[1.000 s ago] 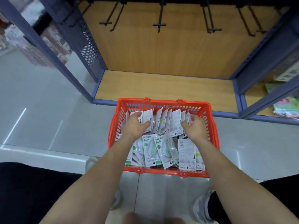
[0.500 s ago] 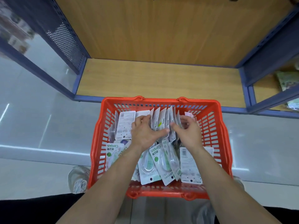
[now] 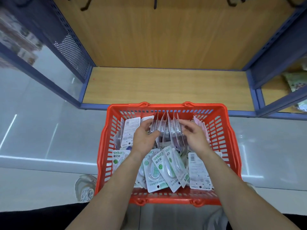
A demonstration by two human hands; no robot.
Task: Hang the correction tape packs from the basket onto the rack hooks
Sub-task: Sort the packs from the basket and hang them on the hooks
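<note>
Bright even light; floor point(image 3: 41, 146) glare, edges warped, perhaps blurred.

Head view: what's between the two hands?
Upright correction tape packs, flanked by the left hand and right hand inside the red basket; head view shows it.

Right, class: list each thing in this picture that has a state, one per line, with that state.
basket: on the floor, full of packs
upright packs: standing on edge, bunched between both hands
green packs: lying loose at near side
left hand: holds bunch's left side
right hand: holds bunch's right side
rack hooks: visible parts bare
</note>
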